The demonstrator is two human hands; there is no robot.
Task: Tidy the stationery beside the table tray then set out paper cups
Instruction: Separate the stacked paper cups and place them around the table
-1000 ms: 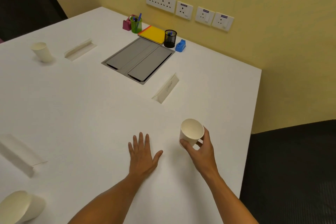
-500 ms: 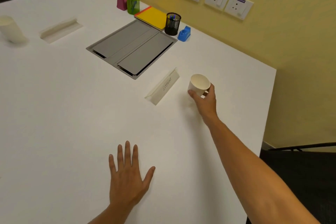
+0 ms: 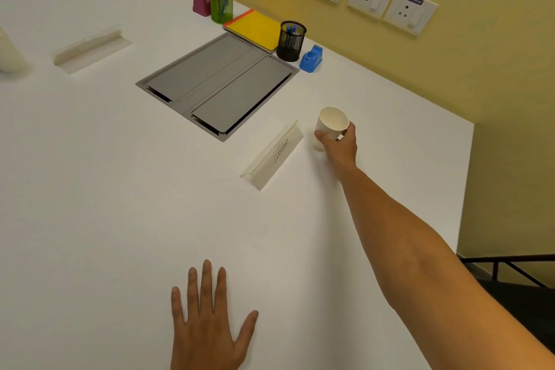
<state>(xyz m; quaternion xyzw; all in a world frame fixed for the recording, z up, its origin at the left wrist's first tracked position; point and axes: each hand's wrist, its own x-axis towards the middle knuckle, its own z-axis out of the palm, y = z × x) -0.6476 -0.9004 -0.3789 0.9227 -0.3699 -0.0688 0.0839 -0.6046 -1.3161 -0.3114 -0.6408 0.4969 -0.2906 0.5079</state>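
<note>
Reaching right hand [image 3: 338, 147] gripping cup [image 3: 331, 124], seemingly upright

Bare desk [image 3: 105, 204] lay open between my flat left hand [image 3: 207, 324] and the name card [image 3: 274, 156]; that card stood just beside my right hand [image 3: 339, 146], blocking leftward passage.

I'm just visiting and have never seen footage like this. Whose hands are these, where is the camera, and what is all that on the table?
No machine here: a person wears a camera on the head, looking down at their own bare hands. The right hand holds a white paper cup beside a name card reading ELEPHANT. The left hand lies flat and empty on the white table. Further back sits a grey tray sunk into the table, with stationery behind it: a green pen cup, a yellow notepad, a black mesh pen cup and a blue tape dispenser.
</note>
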